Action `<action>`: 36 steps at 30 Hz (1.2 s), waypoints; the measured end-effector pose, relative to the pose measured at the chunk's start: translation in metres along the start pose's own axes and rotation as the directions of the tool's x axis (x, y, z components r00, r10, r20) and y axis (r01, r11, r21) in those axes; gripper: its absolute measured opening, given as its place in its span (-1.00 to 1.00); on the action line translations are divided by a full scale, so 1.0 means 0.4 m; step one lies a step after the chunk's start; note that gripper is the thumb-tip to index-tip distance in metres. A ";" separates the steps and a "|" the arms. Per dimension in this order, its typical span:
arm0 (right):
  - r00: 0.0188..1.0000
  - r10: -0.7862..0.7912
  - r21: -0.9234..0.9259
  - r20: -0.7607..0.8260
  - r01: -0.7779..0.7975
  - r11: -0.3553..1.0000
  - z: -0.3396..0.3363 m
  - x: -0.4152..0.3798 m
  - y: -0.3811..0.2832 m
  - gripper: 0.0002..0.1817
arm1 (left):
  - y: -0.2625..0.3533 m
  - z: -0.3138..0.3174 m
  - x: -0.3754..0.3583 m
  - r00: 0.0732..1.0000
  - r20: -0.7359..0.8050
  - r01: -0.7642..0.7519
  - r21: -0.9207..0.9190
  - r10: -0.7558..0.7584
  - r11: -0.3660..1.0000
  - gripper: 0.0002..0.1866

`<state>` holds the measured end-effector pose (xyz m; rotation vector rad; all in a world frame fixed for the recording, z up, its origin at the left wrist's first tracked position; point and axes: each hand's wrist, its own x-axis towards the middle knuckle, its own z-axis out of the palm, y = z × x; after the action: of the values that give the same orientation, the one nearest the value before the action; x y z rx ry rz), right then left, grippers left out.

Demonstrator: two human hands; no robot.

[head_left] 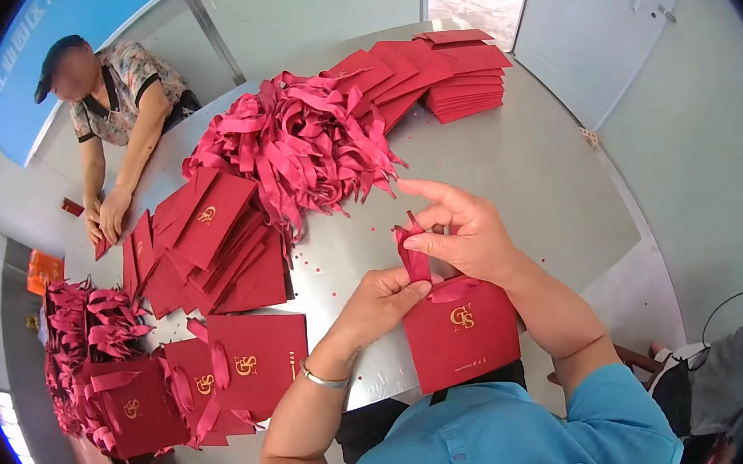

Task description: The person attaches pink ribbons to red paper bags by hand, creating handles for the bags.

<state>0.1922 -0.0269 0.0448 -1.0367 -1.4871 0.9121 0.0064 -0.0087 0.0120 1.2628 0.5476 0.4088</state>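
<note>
A red paper gift bag [462,339] with a gold monogram lies flat at the table's front edge, close to my body. Above its top edge, my right hand [461,228] pinches a pink-red ribbon [415,259] between thumb and fingers, its index finger stretched out. My left hand [387,300] is closed at the bag's top left corner, with its thumb by the lower end of the ribbon. A second piece of ribbon [453,290] lies across the bag's top edge. What sits under the left fingers is partly hidden.
A heap of loose ribbons [300,145] lies mid-table, beside stacked flat bags [464,80] at the back and more bags [211,238] to the left. Bags with ribbon handles [133,407] crowd the left front. Across the table, a co-worker's hands [108,217] touch a red piece.
</note>
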 end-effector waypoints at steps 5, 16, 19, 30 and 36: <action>0.998 0.047 -0.060 0.043 -0.045 0.997 -0.015 0.000 -0.023 -0.39 | 0.011 0.003 -0.004 0.998 -0.038 0.039 -0.014 -0.040 0.999 -0.77; 0.945 0.111 -0.107 -0.307 -0.150 0.983 -0.102 0.051 0.015 -0.66 | 0.000 -0.055 0.001 0.949 -0.314 -0.086 -0.164 0.031 0.983 -0.81; 0.900 0.362 -0.499 -0.242 -0.435 0.749 -0.123 0.053 -0.010 -0.61 | 0.011 -0.067 0.002 0.895 -0.439 -0.185 -0.205 0.078 0.961 -0.82; 0.834 0.499 -0.012 0.236 -0.511 0.860 -0.100 0.058 0.056 -0.81 | 0.004 -0.075 0.007 0.877 -0.460 -0.207 -0.107 0.136 0.973 -0.85; 0.841 0.501 0.141 0.205 -0.532 0.835 -0.085 0.057 0.064 -0.84 | 0.000 -0.081 0.002 0.930 -0.359 -0.089 -0.018 0.076 0.996 -0.84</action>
<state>0.2279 0.0036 0.0334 -1.2723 -1.2240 1.5273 -0.0121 0.0171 0.0053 1.1872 0.7943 0.7252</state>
